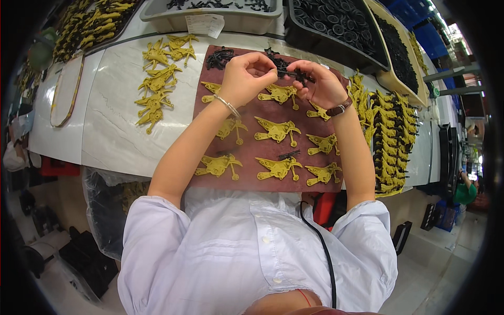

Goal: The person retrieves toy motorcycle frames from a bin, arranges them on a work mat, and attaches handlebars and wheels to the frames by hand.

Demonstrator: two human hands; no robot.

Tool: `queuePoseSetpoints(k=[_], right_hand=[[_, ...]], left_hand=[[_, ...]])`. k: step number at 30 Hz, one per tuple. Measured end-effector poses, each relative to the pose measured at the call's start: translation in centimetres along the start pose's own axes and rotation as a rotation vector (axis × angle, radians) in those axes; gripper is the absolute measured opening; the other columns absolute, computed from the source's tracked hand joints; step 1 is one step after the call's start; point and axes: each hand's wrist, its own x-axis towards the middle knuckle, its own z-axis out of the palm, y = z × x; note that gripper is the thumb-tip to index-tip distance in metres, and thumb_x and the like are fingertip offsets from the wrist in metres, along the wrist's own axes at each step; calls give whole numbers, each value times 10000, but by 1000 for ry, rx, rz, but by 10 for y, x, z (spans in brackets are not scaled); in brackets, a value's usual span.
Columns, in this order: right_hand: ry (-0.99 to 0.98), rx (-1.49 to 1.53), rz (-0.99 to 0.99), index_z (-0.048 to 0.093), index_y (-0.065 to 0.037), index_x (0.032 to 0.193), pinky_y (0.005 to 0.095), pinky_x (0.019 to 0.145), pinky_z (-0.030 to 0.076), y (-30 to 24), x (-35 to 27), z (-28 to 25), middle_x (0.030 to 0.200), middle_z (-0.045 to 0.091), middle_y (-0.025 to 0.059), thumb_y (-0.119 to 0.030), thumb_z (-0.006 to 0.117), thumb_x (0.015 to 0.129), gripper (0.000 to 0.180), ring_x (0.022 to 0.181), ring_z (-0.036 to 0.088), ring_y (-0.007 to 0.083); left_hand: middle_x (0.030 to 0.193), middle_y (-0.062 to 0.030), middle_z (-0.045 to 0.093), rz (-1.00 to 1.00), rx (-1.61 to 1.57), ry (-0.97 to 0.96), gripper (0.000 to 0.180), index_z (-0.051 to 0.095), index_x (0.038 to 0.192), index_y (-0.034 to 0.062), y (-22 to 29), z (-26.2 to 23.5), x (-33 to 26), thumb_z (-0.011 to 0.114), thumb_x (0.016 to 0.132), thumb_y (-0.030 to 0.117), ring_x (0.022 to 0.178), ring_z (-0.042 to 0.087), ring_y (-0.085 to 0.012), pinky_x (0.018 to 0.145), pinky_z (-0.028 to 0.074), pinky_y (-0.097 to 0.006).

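Note:
Both my hands are raised over the far part of a dark red mat (pixel 239 181). My right hand (pixel 326 86) pinches a small black plastic part (pixel 302 77) with thin arms. Beside it, my left hand (pixel 247 77) has thumb and forefinger pressed together; whatever lies between the tips is too small to make out. Below my hands, yellow plastic pieces (pixel 277 130) shaped like a long-beaked bird lie in rows on the mat. Thin black strips lie by a few of them, such as one black strip (pixel 289 155). A heap of black parts (pixel 219 58) sits at the mat's far left corner.
Loose yellow pieces (pixel 157 84) lie on the white table (pixel 113 105) at left. Stacked yellow-and-black pieces (pixel 391 142) stand at right. At the back are a grey bin (pixel 157 23), a black bin of round parts (pixel 336 26) and a cream tray (pixel 409 92).

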Motion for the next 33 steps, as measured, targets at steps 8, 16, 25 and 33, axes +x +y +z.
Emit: queuePoseSetpoints(k=[8, 16, 25, 33], right_hand=[[32, -835, -209, 688, -17, 876, 229, 578, 459, 2, 3, -30, 763, 653, 19, -164, 713, 822, 158, 650, 571, 71], [25, -1097, -368, 709, -21, 849, 288, 750, 490, 19, 28, -62, 802, 685, 48, -124, 734, 765, 135, 769, 608, 126], [45, -1117, -254, 702, -22, 851, 293, 796, 465, 21, 39, -65, 824, 686, 49, -141, 752, 776, 150, 815, 613, 141], [163, -1233, -367, 697, -31, 946, 313, 809, 469, 20, 28, -63, 885, 687, 51, -168, 720, 811, 193, 836, 625, 166]], left_hand=[[933, -69, 688, -4, 221, -134, 232, 644, 992, -2, -9, 17, 2, 715, 795, 97, 850, 673, -142, 716, 540, -277], [986, -128, 646, 354, 783, -294, 434, 618, 1063, 45, -38, 7, 2, 775, 665, 121, 921, 613, -310, 813, 506, -376], [1057, -83, 540, 171, 751, -343, 485, 624, 1067, 143, -28, 11, 8, 802, 623, 70, 918, 613, -296, 818, 513, -391], [1152, -96, 510, 311, 915, -467, 486, 630, 1149, 208, -25, 12, 12, 759, 693, 102, 915, 621, -291, 804, 528, -386]])
